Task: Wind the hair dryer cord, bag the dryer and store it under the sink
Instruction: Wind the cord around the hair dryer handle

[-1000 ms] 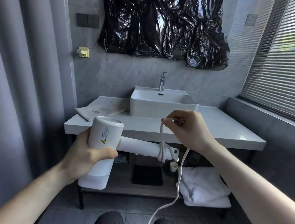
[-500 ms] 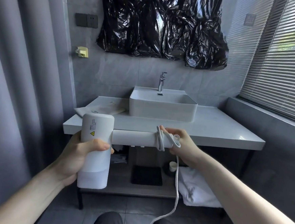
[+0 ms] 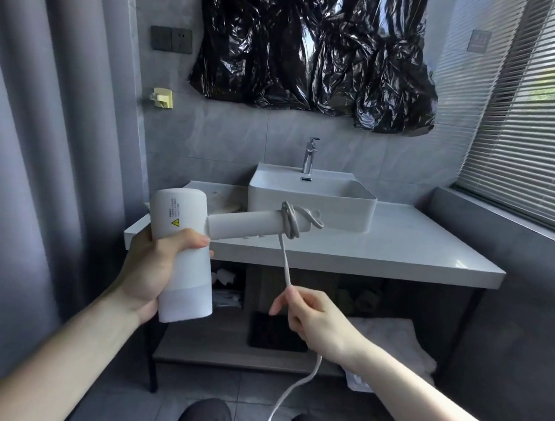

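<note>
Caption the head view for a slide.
Left hand grips hair dryer; right hand pulls cord wound round its handle.

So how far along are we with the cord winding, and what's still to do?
Early stage. A few loops of cord already sit around the end of the hair dryer handle. In hand: the left hand grips the dryer body while the right hand pinches the cord below the handle, with a long slack length trailing to the floor. Left: wind that slack, bag the dryer, and store it on the shelf under the sink.
</note>
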A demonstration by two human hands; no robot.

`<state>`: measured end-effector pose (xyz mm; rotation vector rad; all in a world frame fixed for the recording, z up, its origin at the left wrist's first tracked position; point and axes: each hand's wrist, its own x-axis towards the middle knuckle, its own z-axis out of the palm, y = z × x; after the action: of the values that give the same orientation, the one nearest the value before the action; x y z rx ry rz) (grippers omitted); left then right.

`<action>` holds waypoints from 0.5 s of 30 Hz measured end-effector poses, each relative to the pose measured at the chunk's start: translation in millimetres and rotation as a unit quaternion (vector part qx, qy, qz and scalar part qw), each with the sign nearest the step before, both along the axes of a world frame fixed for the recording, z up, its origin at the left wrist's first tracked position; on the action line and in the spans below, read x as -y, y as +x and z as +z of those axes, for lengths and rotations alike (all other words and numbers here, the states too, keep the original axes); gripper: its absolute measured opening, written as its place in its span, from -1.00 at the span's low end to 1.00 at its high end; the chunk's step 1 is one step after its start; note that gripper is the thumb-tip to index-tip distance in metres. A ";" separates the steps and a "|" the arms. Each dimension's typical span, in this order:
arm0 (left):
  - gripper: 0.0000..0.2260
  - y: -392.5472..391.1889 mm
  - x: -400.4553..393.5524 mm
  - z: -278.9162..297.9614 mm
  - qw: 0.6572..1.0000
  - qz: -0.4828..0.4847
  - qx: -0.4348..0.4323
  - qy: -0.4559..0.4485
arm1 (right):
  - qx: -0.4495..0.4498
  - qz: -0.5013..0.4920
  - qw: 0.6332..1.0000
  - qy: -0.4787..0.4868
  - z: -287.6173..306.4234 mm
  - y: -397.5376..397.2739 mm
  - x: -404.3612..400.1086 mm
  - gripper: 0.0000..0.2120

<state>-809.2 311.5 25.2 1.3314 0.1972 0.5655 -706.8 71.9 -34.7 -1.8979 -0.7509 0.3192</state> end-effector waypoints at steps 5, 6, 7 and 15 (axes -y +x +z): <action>-0.56 10.6 -8.0 1.2 0.998 0.056 0.011 0.029 | 0.064 -0.004 0.996 -0.059 8.2 -19.9 7.5 -0.53; -0.55 12.7 -10.1 -0.4 0.997 0.063 0.012 0.034 | 0.077 -0.001 0.995 -0.069 11.4 -22.7 9.2 -0.54; -0.56 14.5 -11.6 -1.8 0.997 0.070 0.011 0.039 | 0.089 0.002 0.993 -0.079 14.6 -25.5 11.1 -0.55; -0.67 22.5 -22.0 -19.6 0.987 0.118 -0.007 0.107 | 0.201 -0.010 0.978 -0.050 41.1 -38.0 25.7 -0.56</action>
<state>-786.7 333.4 5.6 1.5318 0.3145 0.7944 -744.8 46.3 6.4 -2.0919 -0.9970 -0.0458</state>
